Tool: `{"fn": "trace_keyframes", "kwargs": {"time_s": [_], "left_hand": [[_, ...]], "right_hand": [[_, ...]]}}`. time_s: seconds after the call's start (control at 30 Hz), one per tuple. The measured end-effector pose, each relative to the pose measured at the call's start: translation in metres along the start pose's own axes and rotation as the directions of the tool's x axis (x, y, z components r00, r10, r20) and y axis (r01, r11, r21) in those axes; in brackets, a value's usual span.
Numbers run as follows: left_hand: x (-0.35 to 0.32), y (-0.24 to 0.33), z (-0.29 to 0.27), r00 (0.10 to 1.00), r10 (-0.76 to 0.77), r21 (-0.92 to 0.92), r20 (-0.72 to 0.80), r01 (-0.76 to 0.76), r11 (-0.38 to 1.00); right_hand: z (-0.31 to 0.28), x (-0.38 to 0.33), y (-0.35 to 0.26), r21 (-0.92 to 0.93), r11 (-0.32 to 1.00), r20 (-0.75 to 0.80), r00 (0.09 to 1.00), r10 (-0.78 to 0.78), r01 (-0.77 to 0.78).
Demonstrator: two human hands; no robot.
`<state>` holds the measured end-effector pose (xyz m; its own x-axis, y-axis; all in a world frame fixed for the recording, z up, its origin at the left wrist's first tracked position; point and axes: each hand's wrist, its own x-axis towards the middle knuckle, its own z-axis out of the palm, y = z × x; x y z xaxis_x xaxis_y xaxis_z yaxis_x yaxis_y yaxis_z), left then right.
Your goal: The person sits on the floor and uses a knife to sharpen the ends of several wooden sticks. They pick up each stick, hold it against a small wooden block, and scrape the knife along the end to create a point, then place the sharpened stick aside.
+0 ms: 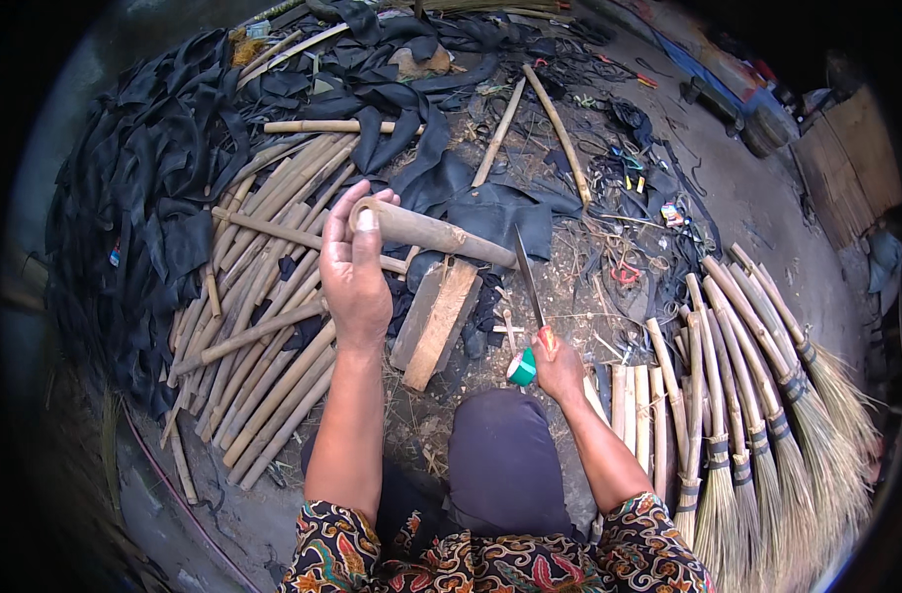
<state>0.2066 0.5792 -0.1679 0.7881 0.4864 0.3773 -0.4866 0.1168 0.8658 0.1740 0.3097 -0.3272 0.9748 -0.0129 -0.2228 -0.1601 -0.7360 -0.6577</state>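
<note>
- Head view, left side: the left hand (357,287) is closed around the near end of a pole (426,232), thumb over its rim, fingers curled behind; the pole is held up in front of the person, slanting down to the right, above a block (441,326) of pale and darker wood on the ground (411,425).
- Head view, right side: the right hand (561,371) is wrapped around the handle of a knife (530,282), blade pointing up and away; the blade crosses just beside the pole's far end in the picture; whether they touch, I cannot tell; a green roll (521,367) shows just left of this hand, and whether the fingers bear it is unclear.
- Head view, around the hands: a pile of sticks (273,395) lies left of the left forearm; black strips (139,208) are heaped beyond and left of it; a black sheet (510,217) lies behind the pole; two more lengths of cane (559,138) lie farther off, well apart from the hands.
- Head view, near edge and right: a dark-clad knee (505,460) sits between the forearms, below patterned sleeves (327,549); brooms (757,465) with banded necks lie in a row at the right, bristles toward the person.
</note>
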Motion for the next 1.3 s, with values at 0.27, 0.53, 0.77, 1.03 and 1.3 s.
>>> {"fn": "trace_keyframes", "kwargs": {"time_s": [0.27,0.53,0.77,1.03,1.3], "left_hand": [[-0.005,-0.05,-0.014,0.97,0.042,-0.199,-0.239,-0.091,0.976],[0.02,0.014,-0.112,0.915,0.03,-0.243,-0.402,-0.139,0.96],[0.037,0.092,-0.169,0.955,-0.025,-0.366,-0.296,-0.089,0.926],[0.006,0.03,-0.186,0.908,-0.278,0.08,-0.314,0.317,0.945],[-0.225,-0.073,-0.348,0.69,-0.395,0.57,-0.606,0.724,0.388]], "right_hand": [[0.035,0.021,0.041,0.199,0.955,0.078,0.968,-0.239,0.22],[0.042,0.052,0.162,-0.3,0.945,0.138,0.974,0.18,-0.132],[0.035,0.058,0.088,-0.397,0.796,-0.076,0.848,-0.525,0.457],[0.059,-0.001,0.076,0.023,0.909,0.186,0.892,-0.412,0.416],[0.057,0.023,0.11,0.362,0.932,0.129,0.991,-0.042,-0.008]]}}
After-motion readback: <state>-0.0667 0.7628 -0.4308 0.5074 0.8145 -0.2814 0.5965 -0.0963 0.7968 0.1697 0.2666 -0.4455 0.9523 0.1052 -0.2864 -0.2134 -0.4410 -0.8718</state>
